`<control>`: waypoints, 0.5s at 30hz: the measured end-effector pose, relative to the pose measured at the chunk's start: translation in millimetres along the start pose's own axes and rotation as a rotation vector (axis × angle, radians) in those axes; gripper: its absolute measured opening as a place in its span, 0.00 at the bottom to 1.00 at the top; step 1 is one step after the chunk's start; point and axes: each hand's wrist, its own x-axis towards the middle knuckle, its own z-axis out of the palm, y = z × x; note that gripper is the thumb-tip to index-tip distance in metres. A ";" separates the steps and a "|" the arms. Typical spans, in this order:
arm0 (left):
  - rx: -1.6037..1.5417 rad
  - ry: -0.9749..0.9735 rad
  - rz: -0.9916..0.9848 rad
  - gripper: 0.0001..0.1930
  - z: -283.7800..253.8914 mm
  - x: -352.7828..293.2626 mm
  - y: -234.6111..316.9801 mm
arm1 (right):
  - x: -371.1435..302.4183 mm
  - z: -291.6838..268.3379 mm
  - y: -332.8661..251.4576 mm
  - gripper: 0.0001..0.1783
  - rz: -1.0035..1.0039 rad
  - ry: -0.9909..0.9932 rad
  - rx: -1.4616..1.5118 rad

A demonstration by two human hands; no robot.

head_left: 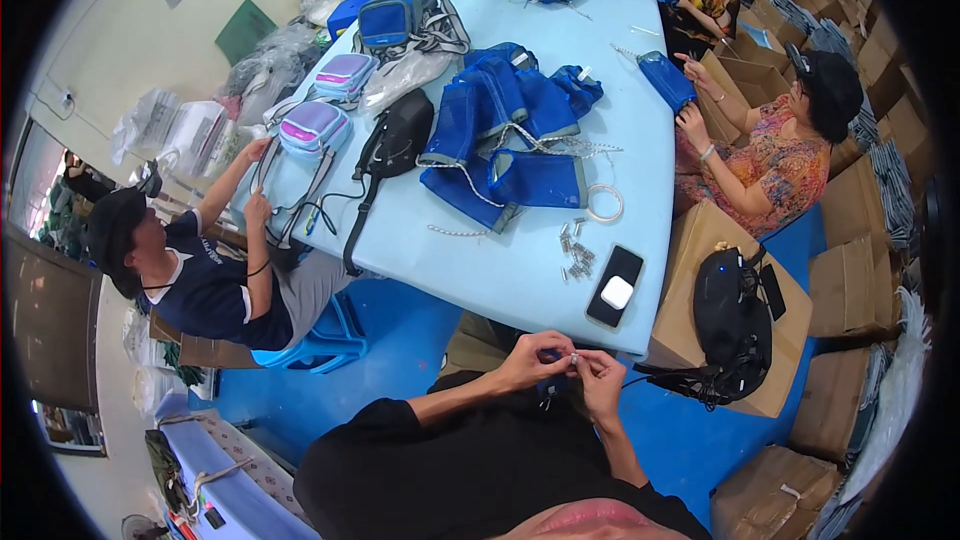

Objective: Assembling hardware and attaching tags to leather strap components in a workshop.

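My left hand (535,360) and my right hand (601,383) meet just off the near table edge, fingertips pinched together. Between them is a small silvery-white piece (574,360), too tiny to name. Something thin and pale dangles below the left hand. Close by on the table lie several small metallic cylinders (577,258), loosely scattered. A black phone (603,308) lies to their right with a white rounded case (617,292) on it. Farther in is a heap of blue mesh drawstring bags (540,180) with speckled cords, a roll of tape (605,203) beside it.
A light-blue table (480,285) stretches away from me. One co-worker (220,265) handles bag straps at left; another (770,140) holds a blue mesh bag (665,80) at right, a third beyond. A carton (675,285) carries a black bag (735,325). Cartons line the right.
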 end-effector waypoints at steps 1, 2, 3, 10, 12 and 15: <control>-0.011 0.002 0.014 0.08 -1.3 -0.5 -1.1 | 0.5 0.9 1.3 0.07 0.001 0.004 0.000; -0.022 0.003 0.028 0.08 -2.4 -1.2 -1.5 | 1.4 2.0 2.0 0.06 -0.005 0.006 0.005; -0.025 -0.001 0.027 0.08 -4.4 -1.5 -1.4 | 2.5 3.3 2.7 0.06 -0.011 0.008 0.010; -0.077 0.024 0.022 0.09 -6.8 0.1 -4.4 | 5.3 22.3 -4.2 0.04 -0.154 0.059 -0.308; -0.092 0.032 0.014 0.10 -3.8 2.1 -1.6 | 4.7 25.7 -13.7 0.03 -0.252 0.093 -0.437; 0.073 0.064 0.109 0.12 3.2 1.5 -2.2 | 8.5 32.8 -40.7 0.02 -0.394 0.109 -0.574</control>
